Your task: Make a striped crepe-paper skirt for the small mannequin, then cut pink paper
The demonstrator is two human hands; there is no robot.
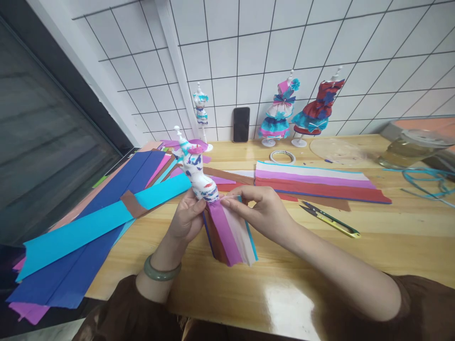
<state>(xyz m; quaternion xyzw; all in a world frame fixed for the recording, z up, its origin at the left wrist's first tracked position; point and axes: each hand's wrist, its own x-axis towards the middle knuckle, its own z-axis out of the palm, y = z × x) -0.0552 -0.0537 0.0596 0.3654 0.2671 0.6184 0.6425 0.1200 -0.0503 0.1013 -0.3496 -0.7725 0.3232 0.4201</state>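
Observation:
A small white mannequin (199, 175), streaked with blue, red and turquoise, leans between my hands. My left hand (187, 215) is closed around its lower end, thumb against the hip. With thumb and index finger, my right hand (261, 210) pinches the top edge of a striped crepe paper strip (229, 232) at the mannequin's waistline. Brown, purple, pale and turquoise bands hang down from there, with a dark blue edge at the left. A pink paper piece (197, 147) sits at the mannequin's chest. The mannequin's base is hidden.
Crepe paper strips (81, 220) lie at the left; a layered striped stack (320, 182) is at the right. Thread snips (330, 220) and a tape roll (282, 157) rest on the wooden table (355, 270). Dressed mannequins (279, 113) and a phone (241, 124) stand by the wall.

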